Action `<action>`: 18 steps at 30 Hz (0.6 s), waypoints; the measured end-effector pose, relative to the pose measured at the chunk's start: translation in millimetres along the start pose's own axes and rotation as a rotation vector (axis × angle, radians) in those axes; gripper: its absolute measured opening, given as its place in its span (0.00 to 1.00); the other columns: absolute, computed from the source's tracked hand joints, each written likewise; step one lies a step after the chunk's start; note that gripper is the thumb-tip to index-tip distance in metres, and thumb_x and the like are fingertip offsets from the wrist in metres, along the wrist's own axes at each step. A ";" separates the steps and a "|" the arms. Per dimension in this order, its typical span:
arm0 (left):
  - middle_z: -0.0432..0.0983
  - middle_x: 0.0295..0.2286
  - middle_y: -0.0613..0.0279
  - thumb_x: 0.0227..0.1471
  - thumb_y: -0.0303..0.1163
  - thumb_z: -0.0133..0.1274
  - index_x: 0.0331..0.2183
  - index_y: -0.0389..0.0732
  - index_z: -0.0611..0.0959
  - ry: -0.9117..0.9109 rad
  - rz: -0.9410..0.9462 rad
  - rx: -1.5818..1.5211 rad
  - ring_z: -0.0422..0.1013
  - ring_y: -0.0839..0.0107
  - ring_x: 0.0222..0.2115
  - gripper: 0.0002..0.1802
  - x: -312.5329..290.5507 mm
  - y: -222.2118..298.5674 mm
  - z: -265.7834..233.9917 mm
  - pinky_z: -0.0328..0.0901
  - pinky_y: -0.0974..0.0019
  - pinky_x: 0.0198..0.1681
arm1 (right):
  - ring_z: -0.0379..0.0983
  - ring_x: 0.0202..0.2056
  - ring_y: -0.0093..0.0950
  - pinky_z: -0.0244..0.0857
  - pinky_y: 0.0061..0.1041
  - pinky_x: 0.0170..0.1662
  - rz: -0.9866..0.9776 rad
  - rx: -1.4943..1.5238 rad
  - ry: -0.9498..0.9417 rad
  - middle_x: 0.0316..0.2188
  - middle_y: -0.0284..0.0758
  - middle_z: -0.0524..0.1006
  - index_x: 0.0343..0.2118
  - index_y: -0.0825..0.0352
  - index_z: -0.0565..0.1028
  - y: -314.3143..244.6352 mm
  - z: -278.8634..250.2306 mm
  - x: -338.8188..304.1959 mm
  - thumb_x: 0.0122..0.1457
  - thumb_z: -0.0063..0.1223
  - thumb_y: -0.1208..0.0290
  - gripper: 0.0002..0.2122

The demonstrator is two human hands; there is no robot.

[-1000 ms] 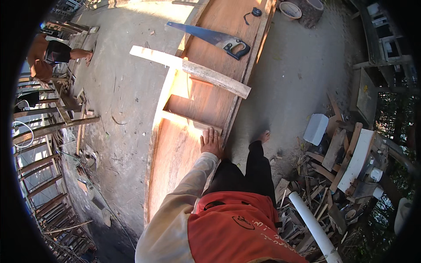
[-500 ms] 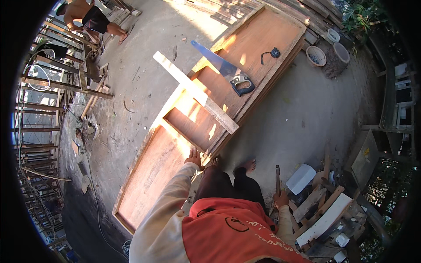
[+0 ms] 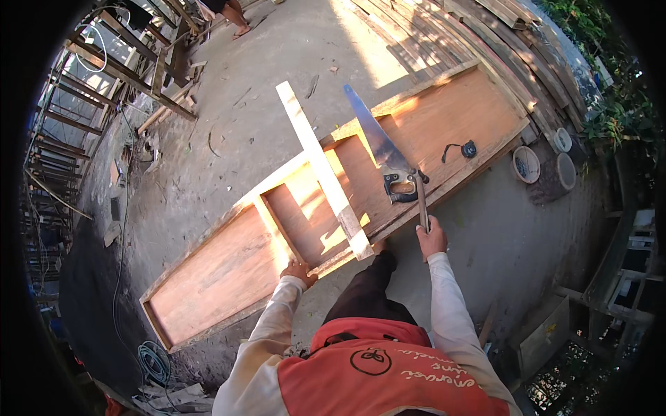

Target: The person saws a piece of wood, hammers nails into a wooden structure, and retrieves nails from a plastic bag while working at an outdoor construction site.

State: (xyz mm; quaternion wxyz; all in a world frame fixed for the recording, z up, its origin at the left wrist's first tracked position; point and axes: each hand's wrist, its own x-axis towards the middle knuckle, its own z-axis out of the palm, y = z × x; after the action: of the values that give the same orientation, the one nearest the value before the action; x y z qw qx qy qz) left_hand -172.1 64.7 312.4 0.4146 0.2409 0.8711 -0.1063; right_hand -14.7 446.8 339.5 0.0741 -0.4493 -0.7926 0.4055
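Observation:
A long plywood panel with a raised wood frame (image 3: 215, 284) and crosspieces lies diagonally before me. My left hand (image 3: 298, 273) is at its near edge beside a crosspiece (image 3: 275, 227), with its fingers curled over the frame. My right hand (image 3: 431, 239) is closed round the handle of a hammer (image 3: 422, 201), head up, over the panel's near edge. A handsaw (image 3: 378, 142) with a black and grey handle lies on the panel just left of the hammer head. Left of the saw, a loose pale wooden board (image 3: 319, 166) lies across the frame.
On the panel's right part sits a black tape measure (image 3: 469, 149). Buckets (image 3: 526, 165) stand beyond its right end, near stacked planks (image 3: 517, 45). A hose coil (image 3: 154, 362) lies at lower left. Another person's leg (image 3: 236, 17) shows at the top, near wooden framing (image 3: 132, 69).
My right hand has brought the hammer up from beside my body to over the panel. My left hand stays at the frame, its fingers now more curled. The view has shifted and turned.

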 end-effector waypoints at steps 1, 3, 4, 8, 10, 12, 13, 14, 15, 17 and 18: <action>0.66 0.60 0.50 0.50 0.59 0.53 0.53 0.47 0.80 0.090 -0.028 -0.052 0.59 0.55 0.63 0.35 5.6 2.4 -8.9 0.60 0.55 0.62 | 0.76 0.43 0.52 0.69 0.43 0.47 -0.018 -0.004 -0.014 0.38 0.54 0.79 0.50 0.71 0.72 -2.3 6.8 31.9 0.55 0.57 0.67 0.21; 0.71 0.55 0.49 0.52 0.58 0.51 0.51 0.49 0.82 -0.025 -0.069 -0.141 0.64 0.53 0.59 0.32 32.2 19.8 -47.0 0.62 0.55 0.61 | 0.74 0.46 0.53 0.68 0.44 0.49 -0.135 -0.036 0.024 0.42 0.56 0.77 0.53 0.73 0.70 11.2 11.7 84.4 0.55 0.58 0.70 0.23; 0.77 0.50 0.47 0.53 0.57 0.48 0.49 0.50 0.83 -0.133 -0.098 -0.216 0.70 0.52 0.55 0.28 42.9 29.2 -62.5 0.63 0.55 0.59 | 0.74 0.46 0.53 0.68 0.44 0.49 -0.138 -0.045 0.006 0.42 0.56 0.77 0.53 0.73 0.70 20.8 12.3 108.6 0.55 0.58 0.70 0.23; 0.81 0.44 0.50 0.53 0.53 0.51 0.47 0.49 0.85 0.271 -0.238 -0.649 0.77 0.52 0.47 0.26 96.9 54.3 -70.4 0.69 0.56 0.53 | 0.71 0.49 0.55 0.67 0.45 0.51 -0.161 -0.188 0.005 0.46 0.56 0.75 0.52 0.73 0.69 14.1 7.3 193.8 0.54 0.59 0.72 0.22; 0.81 0.44 0.52 0.54 0.49 0.53 0.47 0.45 0.84 0.441 -0.122 -0.904 0.76 0.55 0.47 0.25 135.7 65.9 -87.8 0.69 0.56 0.51 | 0.70 0.51 0.55 0.65 0.47 0.53 -0.063 -0.258 -0.064 0.47 0.56 0.74 0.52 0.71 0.67 2.4 1.6 218.4 0.55 0.59 0.72 0.22; 0.81 0.44 0.51 0.56 0.45 0.52 0.46 0.43 0.84 0.370 -0.215 -1.092 0.76 0.55 0.47 0.22 176.0 92.4 -119.9 0.69 0.57 0.50 | 0.69 0.52 0.55 0.64 0.46 0.54 -0.036 -0.320 -0.090 0.48 0.55 0.73 0.54 0.70 0.66 1.4 -6.5 234.6 0.56 0.59 0.73 0.23; 0.82 0.41 0.52 0.55 0.43 0.55 0.45 0.43 0.85 0.427 -0.247 -1.102 0.78 0.57 0.44 0.20 201.9 86.3 -125.5 0.70 0.58 0.50 | 0.68 0.53 0.54 0.64 0.46 0.54 -0.066 -0.327 -0.101 0.49 0.55 0.72 0.54 0.70 0.66 0.7 -0.8 238.3 0.56 0.59 0.72 0.24; 0.83 0.38 0.52 0.54 0.41 0.57 0.43 0.43 0.86 0.476 -0.275 -1.115 0.79 0.58 0.42 0.18 223.8 84.5 -130.1 0.71 0.60 0.49 | 0.68 0.54 0.53 0.63 0.46 0.54 -0.092 -0.341 -0.110 0.51 0.54 0.71 0.54 0.70 0.66 3.4 2.1 242.1 0.56 0.60 0.72 0.24; 0.83 0.38 0.52 0.54 0.41 0.57 0.43 0.43 0.86 0.467 -0.276 -1.126 0.79 0.58 0.42 0.18 242.3 91.0 -136.4 0.71 0.60 0.49 | 0.68 0.54 0.53 0.63 0.46 0.54 -0.092 -0.355 -0.112 0.51 0.54 0.71 0.54 0.70 0.66 9.5 -0.5 247.4 0.56 0.60 0.72 0.24; 0.83 0.36 0.51 0.54 0.42 0.56 0.39 0.41 0.86 0.463 -0.365 -0.996 0.80 0.58 0.40 0.17 270.1 103.3 -147.0 0.72 0.59 0.48 | 0.67 0.53 0.51 0.63 0.45 0.54 -0.145 -0.354 -0.091 0.51 0.52 0.70 0.56 0.69 0.65 14.6 -4.0 254.4 0.55 0.61 0.71 0.26; 0.83 0.34 0.50 0.56 0.44 0.54 0.37 0.40 0.86 0.470 -0.427 -0.962 0.80 0.56 0.36 0.17 277.7 106.2 -148.9 0.72 0.58 0.44 | 0.67 0.53 0.51 0.63 0.45 0.54 -0.146 -0.365 -0.101 0.51 0.52 0.70 0.56 0.69 0.65 14.4 -4.8 254.9 0.55 0.61 0.71 0.26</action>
State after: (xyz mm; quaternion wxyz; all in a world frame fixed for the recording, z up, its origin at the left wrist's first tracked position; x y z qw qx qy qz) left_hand -368.1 305.6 193.4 0.2420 -0.1389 0.9195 0.2769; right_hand -152.2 650.2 269.5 -0.0194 -0.3758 -0.8860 0.2710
